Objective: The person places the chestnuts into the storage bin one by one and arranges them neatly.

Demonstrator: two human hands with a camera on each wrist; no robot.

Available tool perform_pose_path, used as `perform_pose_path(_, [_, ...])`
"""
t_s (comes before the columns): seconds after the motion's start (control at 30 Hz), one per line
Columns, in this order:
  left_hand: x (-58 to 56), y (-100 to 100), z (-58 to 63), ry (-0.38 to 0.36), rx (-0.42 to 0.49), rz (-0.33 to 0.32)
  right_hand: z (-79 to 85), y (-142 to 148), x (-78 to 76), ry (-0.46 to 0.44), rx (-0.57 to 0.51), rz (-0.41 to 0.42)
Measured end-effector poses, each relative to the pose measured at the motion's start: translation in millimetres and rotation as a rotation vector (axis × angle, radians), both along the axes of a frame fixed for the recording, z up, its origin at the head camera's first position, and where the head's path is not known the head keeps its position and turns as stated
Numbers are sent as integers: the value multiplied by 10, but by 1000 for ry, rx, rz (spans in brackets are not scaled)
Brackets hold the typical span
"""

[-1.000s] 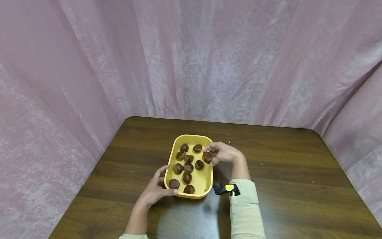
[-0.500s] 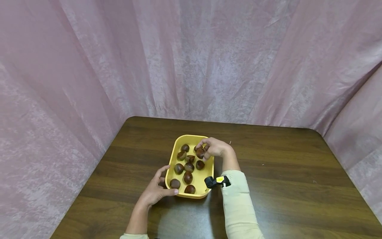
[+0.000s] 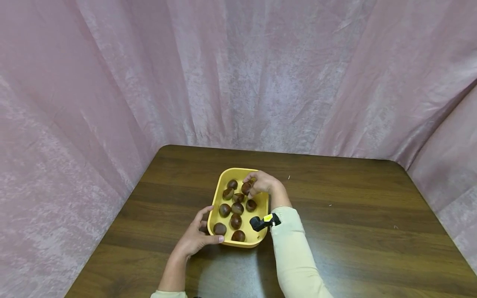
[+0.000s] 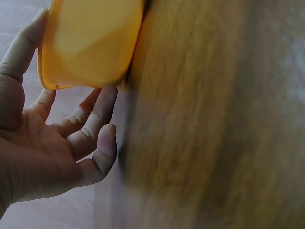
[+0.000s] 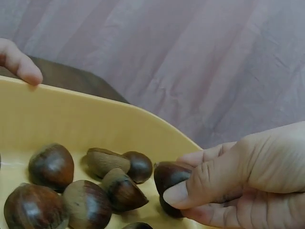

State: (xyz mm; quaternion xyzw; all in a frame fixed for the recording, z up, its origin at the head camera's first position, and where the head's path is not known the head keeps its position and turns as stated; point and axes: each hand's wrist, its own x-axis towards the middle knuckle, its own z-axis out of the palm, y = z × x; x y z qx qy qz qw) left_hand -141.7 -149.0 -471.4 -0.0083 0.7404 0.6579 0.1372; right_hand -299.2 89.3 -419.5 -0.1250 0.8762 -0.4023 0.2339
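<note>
A yellow rectangular container [image 3: 244, 245] holds several brown chestnuts [image 3: 236, 221]. My left hand [image 3: 193, 239] grips its near left corner, thumb on the near rim and fingers along the left side. In the left wrist view the fingertips touch the outer wall of the container [image 4: 93, 43]. Over the far right part of the container, my right hand [image 3: 262, 183] pinches a chestnut [image 5: 169, 175] between thumb and fingers. Just below that chestnut, a second dark one shows partly, mostly hidden behind the thumb. Other chestnuts [image 5: 51, 167] lie to its left on the container floor.
The container stands on a dark wooden table [image 3: 354, 207] with rounded far corners. Pink velvet curtains [image 3: 268, 82] hang behind it and at both sides. Tiny pale specks [image 3: 330, 205] lie on the tabletop to the right. A black camera mount [image 3: 265, 222] sits on the right wrist.
My right hand has moved left and inward from the right rim, carrying the pinched chestnut lower to the far part of the container. The left hand keeps its grip on the corner.
</note>
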Motion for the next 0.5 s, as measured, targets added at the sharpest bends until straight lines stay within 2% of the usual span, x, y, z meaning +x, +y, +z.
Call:
perform_pose_path(0.1, [4,-9,-2,-2,-6,4,-36,-63,-16,26,19,-10])
perform_pose_path(0.33, [16,-9,-16,-4,-12,3,-198,-184,-19,34,-119,-75])
perform_pose_path(0.5, [20,-1,-21,-2,-7,0,-218,-199,-14,75,-83,-106])
